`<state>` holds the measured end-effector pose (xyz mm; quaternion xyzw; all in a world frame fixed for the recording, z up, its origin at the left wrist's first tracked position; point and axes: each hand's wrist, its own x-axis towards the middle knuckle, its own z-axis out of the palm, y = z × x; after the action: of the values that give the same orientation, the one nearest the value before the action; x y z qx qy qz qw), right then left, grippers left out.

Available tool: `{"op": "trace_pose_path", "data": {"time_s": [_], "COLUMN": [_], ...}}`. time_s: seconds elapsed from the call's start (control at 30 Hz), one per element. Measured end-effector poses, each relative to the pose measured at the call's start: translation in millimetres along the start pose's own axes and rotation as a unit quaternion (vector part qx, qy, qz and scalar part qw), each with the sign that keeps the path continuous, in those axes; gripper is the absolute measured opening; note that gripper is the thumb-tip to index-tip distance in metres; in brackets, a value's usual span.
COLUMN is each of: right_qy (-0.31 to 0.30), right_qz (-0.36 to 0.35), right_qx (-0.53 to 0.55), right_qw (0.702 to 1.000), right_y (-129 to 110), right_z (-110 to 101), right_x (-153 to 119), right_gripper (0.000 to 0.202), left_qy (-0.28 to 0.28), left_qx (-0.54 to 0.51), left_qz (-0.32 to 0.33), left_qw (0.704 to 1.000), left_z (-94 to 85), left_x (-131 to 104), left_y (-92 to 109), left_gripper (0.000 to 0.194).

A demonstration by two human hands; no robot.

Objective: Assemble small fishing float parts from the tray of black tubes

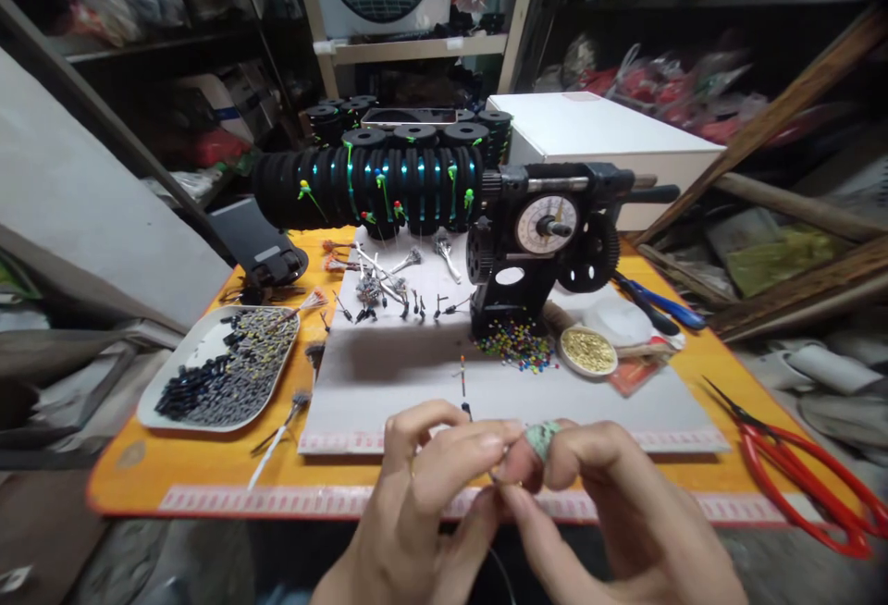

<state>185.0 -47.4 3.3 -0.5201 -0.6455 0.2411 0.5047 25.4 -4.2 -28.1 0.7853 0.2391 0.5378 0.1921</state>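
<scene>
My left hand (pixel 430 494) and my right hand (pixel 610 503) meet fingertip to fingertip at the front edge of the table. Both are closed in a pinch; what lies between the fingertips is too small to make out. A thin line hangs below them. Green tape (pixel 541 439) wraps a finger of my right hand. Just beyond my left fingers, a small float piece with an orange tip (pixel 462 374) lies on the white board (pixel 388 383). Behind it stands a black winding machine (pixel 513 263) carrying a row of black spools (pixel 375 184).
A white tray (pixel 147 406) of small grey and black parts sits left. Colourful beads (pixel 520 344) and a dish of gold pieces (pixel 588 351) lie by the machine's base. Red scissors (pixel 797 466) and blue-handled pliers (pixel 659 304) are right, a white box (pixel 603 129) behind.
</scene>
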Motion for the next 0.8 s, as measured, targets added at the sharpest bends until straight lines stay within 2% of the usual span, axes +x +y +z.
{"op": "trace_pose_path", "data": {"time_s": [0.1,0.27,0.4,0.47,0.6,0.8], "right_qy": [-0.026,-0.075,-0.085,-0.104,-0.136,-0.149], "right_qz": [0.01,-0.007,-0.029,-0.04,-0.043,-0.01], "right_qx": [0.02,-0.029,-0.04,-0.036,-0.021,0.02], "right_qw": [0.999,0.997,0.995,0.993,0.99,0.989], "right_y": [-4,-8,-11,-13,-14,-12], "right_z": [-9,-15,-15,-15,-17,-16], "right_x": [8,18,25,30,38,43], "right_gripper": [0.021,0.021,0.022,0.023,0.022,0.022], "left_qy": [-0.02,-0.041,-0.129,-0.149,-0.131,-0.106], "left_qx": [0.026,0.083,0.067,0.063,0.111,0.2], "left_qz": [0.032,0.061,0.061,0.045,0.045,0.097], "left_qw": [0.999,0.994,0.987,0.986,0.984,0.969], "left_z": [-7.4,-23.4,-31.1,-31.1,-30.8,-40.9], "left_x": [11,20,23,26,32,29], "left_y": [-2,-7,-8,-6,-4,-4], "left_gripper": [0.067,0.065,0.067,0.071,0.065,0.032]}}
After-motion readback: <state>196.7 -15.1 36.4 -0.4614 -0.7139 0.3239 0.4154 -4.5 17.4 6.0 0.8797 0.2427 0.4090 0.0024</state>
